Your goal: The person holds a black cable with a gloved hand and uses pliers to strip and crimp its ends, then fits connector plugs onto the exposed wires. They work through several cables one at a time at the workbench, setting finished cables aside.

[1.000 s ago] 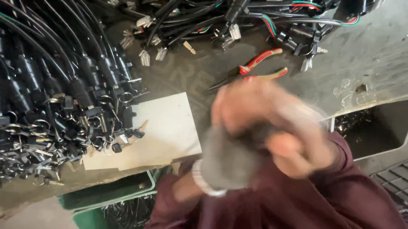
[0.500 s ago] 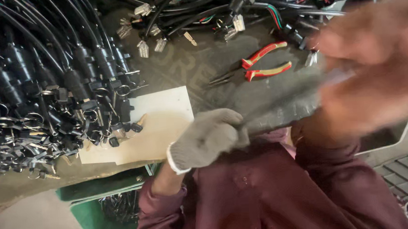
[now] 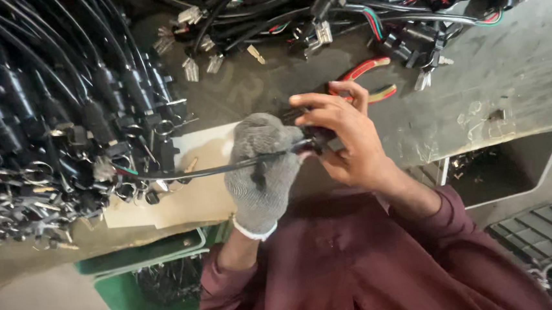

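Far left of the counter (image 3: pixel 480 105): a heap of black wire harnesses (image 3: pixel 47 125) w/ metal ring terminals. A thin black cable (image 3: pixel 193 172) runs from that heap to the hands, long axis approx left-right, nearly level, right end slightly higher, over a pale card sheet (image 3: pixel 195 199). Left hand (image 3: pixel 261 169), in a grey knit glove, is closed round the cable. Right hand (image 3: pixel 343 137), bare, pinches the black connector (image 3: pixel 317 142) at the cable's right end. Just beyond: red-handled pliers (image 3: pixel 368 77).
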A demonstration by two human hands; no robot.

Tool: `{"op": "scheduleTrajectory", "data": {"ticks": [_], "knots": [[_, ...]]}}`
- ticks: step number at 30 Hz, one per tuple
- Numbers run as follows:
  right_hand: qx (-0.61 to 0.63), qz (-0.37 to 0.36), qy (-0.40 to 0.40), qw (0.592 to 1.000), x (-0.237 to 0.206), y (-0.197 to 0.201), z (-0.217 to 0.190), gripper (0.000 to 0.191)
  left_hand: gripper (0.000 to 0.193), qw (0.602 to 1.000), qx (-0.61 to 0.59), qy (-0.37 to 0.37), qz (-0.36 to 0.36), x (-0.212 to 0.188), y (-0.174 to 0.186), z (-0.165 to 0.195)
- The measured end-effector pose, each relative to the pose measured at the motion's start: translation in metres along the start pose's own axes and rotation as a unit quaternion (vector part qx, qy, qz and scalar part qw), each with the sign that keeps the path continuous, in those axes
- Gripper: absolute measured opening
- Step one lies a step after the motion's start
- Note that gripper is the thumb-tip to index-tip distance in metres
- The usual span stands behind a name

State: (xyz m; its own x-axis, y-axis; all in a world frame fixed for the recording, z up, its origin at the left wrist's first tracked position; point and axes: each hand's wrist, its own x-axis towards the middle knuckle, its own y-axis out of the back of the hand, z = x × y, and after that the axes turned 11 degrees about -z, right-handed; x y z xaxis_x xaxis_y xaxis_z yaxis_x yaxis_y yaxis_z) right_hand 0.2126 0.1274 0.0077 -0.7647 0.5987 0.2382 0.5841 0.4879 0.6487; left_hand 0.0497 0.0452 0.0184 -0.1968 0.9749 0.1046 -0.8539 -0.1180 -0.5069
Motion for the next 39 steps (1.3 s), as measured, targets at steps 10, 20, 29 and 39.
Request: {"op": "scheduleTrajectory", "data": {"ticks": [10, 20, 29, 39], "knots": [[0.089, -0.068, 0.048, 0.993, 0.001, 0.010, 0.001, 0.052, 0.044, 0.964, 0.260, 0.054, -0.004, -0.002, 0.011, 0.030], [0.094, -0.087, -0.030, 0.991, -0.004, 0.011, -0.006, 0.047, 0.033, 0.871, 0.467, 0.064, -0.135, 0.016, 0.026, 0.032], [0.366, -0.141, -0.205, 0.897, 0.008, 0.008, -0.005, 0.031, 0.032, 0.854, 0.519, 0.001, -0.018, 0.000, 0.005, 0.008], [0.368, -0.098, -0.149, 0.913, -0.002, -0.008, -0.005, 0.034, 0.041, 0.884, 0.418, 0.001, -0.209, 0.009, 0.027, 0.013]]}}
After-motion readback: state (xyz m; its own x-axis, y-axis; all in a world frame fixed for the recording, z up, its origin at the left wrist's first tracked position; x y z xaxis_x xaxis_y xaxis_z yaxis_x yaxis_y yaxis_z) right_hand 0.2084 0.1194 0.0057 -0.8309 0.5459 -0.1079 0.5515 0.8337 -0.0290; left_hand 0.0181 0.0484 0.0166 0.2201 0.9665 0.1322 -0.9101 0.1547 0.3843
